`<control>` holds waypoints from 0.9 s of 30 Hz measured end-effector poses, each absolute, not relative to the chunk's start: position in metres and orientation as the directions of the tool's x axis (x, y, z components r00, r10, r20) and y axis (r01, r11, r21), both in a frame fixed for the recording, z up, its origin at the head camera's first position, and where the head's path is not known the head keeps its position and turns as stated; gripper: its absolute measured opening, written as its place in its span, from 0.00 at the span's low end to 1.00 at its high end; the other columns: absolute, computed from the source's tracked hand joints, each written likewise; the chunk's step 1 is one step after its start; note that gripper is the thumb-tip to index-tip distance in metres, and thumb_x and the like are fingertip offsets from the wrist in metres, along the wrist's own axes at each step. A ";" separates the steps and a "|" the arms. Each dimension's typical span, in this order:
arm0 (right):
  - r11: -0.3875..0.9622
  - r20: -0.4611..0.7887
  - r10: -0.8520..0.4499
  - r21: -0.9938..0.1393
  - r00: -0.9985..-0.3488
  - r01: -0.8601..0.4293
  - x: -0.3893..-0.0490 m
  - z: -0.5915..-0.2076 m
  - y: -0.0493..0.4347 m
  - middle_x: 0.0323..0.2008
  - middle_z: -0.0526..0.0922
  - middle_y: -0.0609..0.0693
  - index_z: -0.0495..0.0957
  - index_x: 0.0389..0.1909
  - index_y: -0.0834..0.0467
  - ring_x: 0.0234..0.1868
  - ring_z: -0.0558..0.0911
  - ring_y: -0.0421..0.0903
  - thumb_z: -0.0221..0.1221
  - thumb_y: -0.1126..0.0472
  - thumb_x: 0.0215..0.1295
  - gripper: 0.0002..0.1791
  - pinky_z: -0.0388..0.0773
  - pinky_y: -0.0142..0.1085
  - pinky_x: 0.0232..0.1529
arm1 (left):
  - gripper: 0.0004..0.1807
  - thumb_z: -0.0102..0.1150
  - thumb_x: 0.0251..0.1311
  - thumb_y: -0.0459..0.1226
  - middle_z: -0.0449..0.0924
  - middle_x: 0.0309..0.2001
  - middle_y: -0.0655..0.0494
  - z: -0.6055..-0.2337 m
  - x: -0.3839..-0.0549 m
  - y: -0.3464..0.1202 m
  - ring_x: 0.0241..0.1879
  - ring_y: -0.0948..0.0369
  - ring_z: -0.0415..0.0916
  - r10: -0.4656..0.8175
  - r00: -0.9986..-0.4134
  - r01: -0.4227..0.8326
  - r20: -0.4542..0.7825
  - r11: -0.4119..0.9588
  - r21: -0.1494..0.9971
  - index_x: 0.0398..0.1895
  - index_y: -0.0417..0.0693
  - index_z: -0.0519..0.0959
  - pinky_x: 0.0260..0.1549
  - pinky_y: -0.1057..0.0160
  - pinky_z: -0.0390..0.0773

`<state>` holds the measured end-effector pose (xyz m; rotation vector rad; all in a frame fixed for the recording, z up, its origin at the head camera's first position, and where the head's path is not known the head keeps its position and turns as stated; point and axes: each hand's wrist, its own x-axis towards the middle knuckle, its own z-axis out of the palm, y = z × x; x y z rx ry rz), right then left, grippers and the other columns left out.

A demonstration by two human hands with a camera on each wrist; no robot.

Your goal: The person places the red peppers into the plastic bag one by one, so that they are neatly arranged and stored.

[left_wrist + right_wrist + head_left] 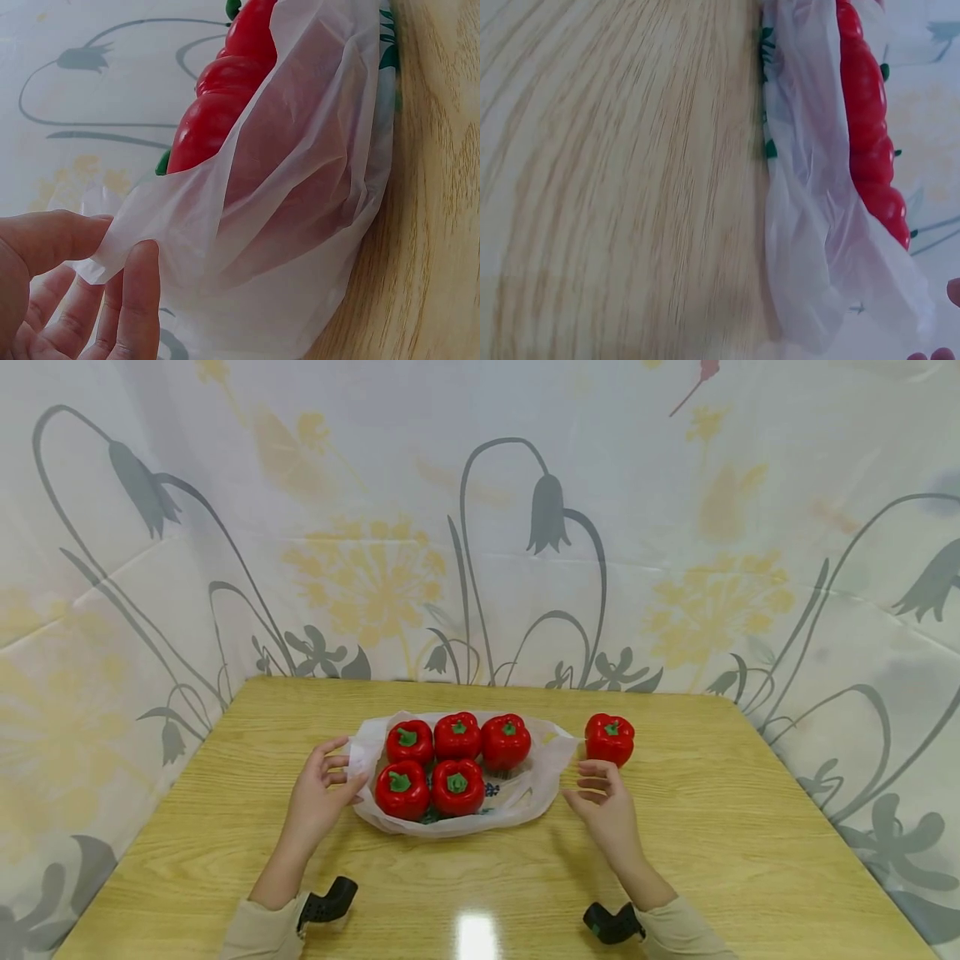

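A white plastic bag (517, 810) lies spread on the table with several red bell peppers (456, 787) in its opening, green stems showing. My left hand (318, 793) is at the bag's left end; in the left wrist view its thumb and finger pinch the thin edge of the plastic (112, 247). At the other end, my right hand (609, 806) is beside the bag's corner, fingers loosely bent with nothing between them. Only its fingertips (954, 291) show in the right wrist view, apart from the plastic. Just beyond that hand sits a single red bell pepper (609, 737), outside the bag.
The wooden table (465, 881) extends around the bag on all sides. A pale cloth backdrop (420, 593) with grey and yellow flowers stands behind it and along both sides. Dark wrist devices (328, 902) sit at the sleeve cuffs.
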<state>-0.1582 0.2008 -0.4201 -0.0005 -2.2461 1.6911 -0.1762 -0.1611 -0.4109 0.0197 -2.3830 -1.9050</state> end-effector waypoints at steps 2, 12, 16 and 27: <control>0.308 0.256 0.204 -0.933 -0.945 -0.186 -0.159 -0.420 0.203 0.45 0.73 0.61 0.69 0.49 0.68 0.43 0.74 0.52 0.64 0.75 0.52 0.22 0.77 0.38 0.47 | 0.32 0.59 0.58 0.28 0.67 0.51 0.42 -0.411 -0.176 -0.161 0.39 0.58 0.69 -0.067 -0.996 0.046 0.062 0.220 0.974 0.65 0.45 0.60 0.29 0.66 0.81; 0.343 0.261 0.242 -0.924 -0.934 -0.169 -0.166 -0.421 0.217 0.43 0.72 0.60 0.70 0.48 0.69 0.40 0.75 0.46 0.63 0.78 0.51 0.22 0.78 0.34 0.43 | 0.32 0.59 0.58 0.28 0.67 0.51 0.42 -0.410 -0.176 -0.161 0.39 0.57 0.69 -0.072 -0.996 0.042 0.060 0.221 0.974 0.65 0.45 0.60 0.29 0.66 0.81; 0.356 0.264 0.254 -0.920 -0.931 -0.164 -0.168 -0.422 0.222 0.45 0.72 0.63 0.69 0.49 0.69 0.40 0.74 0.44 0.63 0.78 0.50 0.23 0.77 0.27 0.41 | 0.32 0.59 0.58 0.28 0.67 0.51 0.42 -0.409 -0.175 -0.161 0.39 0.57 0.69 -0.072 -0.996 0.040 0.057 0.220 0.975 0.65 0.45 0.60 0.29 0.66 0.81; 0.369 0.275 0.299 -0.917 -0.914 -0.155 -0.174 -0.424 0.234 0.44 0.73 0.63 0.69 0.48 0.69 0.42 0.74 0.50 0.64 0.77 0.51 0.23 0.75 0.26 0.40 | 0.32 0.59 0.58 0.27 0.66 0.51 0.42 -0.408 -0.175 -0.160 0.40 0.56 0.69 -0.071 -0.996 0.034 0.051 0.219 0.975 0.65 0.45 0.60 0.30 0.66 0.81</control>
